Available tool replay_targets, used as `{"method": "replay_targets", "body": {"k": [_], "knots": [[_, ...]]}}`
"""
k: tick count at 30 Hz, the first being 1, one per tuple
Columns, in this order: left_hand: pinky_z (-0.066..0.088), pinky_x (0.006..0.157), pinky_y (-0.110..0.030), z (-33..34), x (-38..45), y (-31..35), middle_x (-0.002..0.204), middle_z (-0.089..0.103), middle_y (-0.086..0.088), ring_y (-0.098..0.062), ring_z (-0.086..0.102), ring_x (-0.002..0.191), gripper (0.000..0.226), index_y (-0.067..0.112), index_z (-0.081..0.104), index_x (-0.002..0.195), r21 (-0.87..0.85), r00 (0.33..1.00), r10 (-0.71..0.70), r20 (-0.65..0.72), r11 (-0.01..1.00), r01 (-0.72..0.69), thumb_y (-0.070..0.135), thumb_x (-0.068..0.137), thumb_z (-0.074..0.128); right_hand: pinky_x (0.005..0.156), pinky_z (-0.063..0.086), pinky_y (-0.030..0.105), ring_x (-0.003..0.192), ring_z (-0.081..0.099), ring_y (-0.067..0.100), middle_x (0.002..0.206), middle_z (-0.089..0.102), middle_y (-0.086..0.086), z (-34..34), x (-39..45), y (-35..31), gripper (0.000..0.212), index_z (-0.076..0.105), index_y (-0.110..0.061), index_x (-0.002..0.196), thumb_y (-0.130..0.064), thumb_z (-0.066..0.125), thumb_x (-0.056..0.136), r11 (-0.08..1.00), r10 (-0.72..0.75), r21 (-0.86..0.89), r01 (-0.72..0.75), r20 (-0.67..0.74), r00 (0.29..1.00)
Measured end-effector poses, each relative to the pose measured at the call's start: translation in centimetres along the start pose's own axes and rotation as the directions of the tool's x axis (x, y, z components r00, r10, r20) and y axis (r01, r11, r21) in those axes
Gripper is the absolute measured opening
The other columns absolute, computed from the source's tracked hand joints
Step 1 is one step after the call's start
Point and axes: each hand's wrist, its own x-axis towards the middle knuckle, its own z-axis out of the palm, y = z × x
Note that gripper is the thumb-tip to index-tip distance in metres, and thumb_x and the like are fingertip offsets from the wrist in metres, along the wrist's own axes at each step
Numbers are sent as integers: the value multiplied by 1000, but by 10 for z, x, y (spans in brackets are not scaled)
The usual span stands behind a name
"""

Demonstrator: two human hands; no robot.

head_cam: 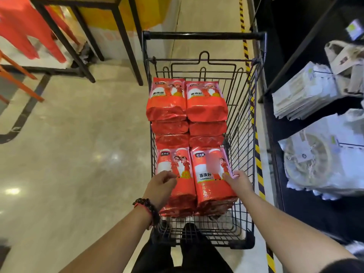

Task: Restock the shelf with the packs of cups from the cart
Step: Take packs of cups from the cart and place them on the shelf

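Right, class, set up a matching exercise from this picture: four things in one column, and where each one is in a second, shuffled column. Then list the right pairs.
Things
1. right hand
2. left hand
3. shelf
4. bracelet

Places
A. on the left wrist
B. to the right of the cart
C. at the right edge of the near right pack
D. over the near left pack

Pairs: 1-C, 2-D, 3-B, 4-A
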Motion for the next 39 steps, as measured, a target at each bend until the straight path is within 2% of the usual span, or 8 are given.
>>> {"method": "replay_targets", "body": {"k": [7, 15, 20, 23, 29, 34, 36, 39], "knots": [[47, 69, -39, -7, 5, -21, 76, 63, -7, -25, 57, 72, 15, 13, 68, 82, -187, 982, -185, 50, 964, 191, 6, 90, 58, 79, 59, 38, 93, 74, 31, 108, 75, 15, 8, 16, 7, 54, 63, -9, 126, -33, 82, 82, 933, 152, 263, -246, 331, 931], [51, 69, -34, 1, 17, -22, 91, 64, -7, -21, 61, 76, 13, 16, 64, 98, -250, 965, -234, 116, 934, 256, 8, 87, 67, 64, 61, 38, 80, 77, 29, 100, 76, 13, -11, -21, 19, 66, 54, -9, 123, -30, 90, 71, 890, 162, 397, -224, 184, 970], [53, 92, -43, 11, 17, -7, 123, 60, -8, -21, 61, 105, 69, 20, 51, 132, -254, 952, -206, 229, 931, 262, 35, 70, 78, 74, 58, 37, 89, 73, 22, 102, 71, 2, -12, -66, 27, 57, 44, -23, 121, -38, 81, 80, 818, 202, 530, -224, 99, 974], [43, 108, -52, 15, 15, -2, 141, 50, -9, -30, 54, 124, 88, 19, 36, 148, -244, 931, -174, 320, 935, 259, 40, 75, 82, 85, 60, 47, 95, 74, 30, 108, 75, 9, 3, -88, 10, 64, 52, -16, 126, -36, 85, 76, 788, 111, 589, -179, 150, 982], [58, 85, -48, -14, 10, -5, 121, 68, -24, -40, 68, 104, 88, 8, 55, 128, -489, 912, 21, 411, 849, 201, 33, 53, 94, 89, 60, 47, 101, 74, 17, 122, 68, -3, 49, -121, -46, 93, 42, -36, 134, -55, 89, 56, 872, -155, 489, -6, 289, 945], [59, 75, -42, -60, 3, -35, 117, 69, -25, -38, 71, 97, 58, 2, 57, 127, -659, 976, 37, 213, 743, 116, 9, 72, 74, 83, 48, 17, 97, 66, -7, 100, 67, -32, 65, -102, -73, 46, 61, -44, 118, -69, 66, 80, 957, -208, 280, 75, 481, 852], [58, 82, -50, -77, -2, -49, 121, 67, -26, -44, 67, 103, 63, 3, 54, 131, -685, 992, -18, 122, 722, 97, 10, 71, 73, 73, 46, 16, 89, 66, -2, 93, 67, -25, 78, -79, -79, 13, 69, -35, 94, -46, 63, 95, 963, -191, 249, 103, 364, 912], [54, 88, -60, -100, -12, -69, 120, 67, -25, -49, 64, 107, 65, 8, 55, 132, -700, 997, -70, 13, 712, 59, 13, 71, 75, 74, 42, 28, 89, 61, 22, 91, 66, 0, 98, -40, -80, 8, 66, -23, 86, -24, 69, 93, 989, -105, 120, 88, 149, 983]]}}
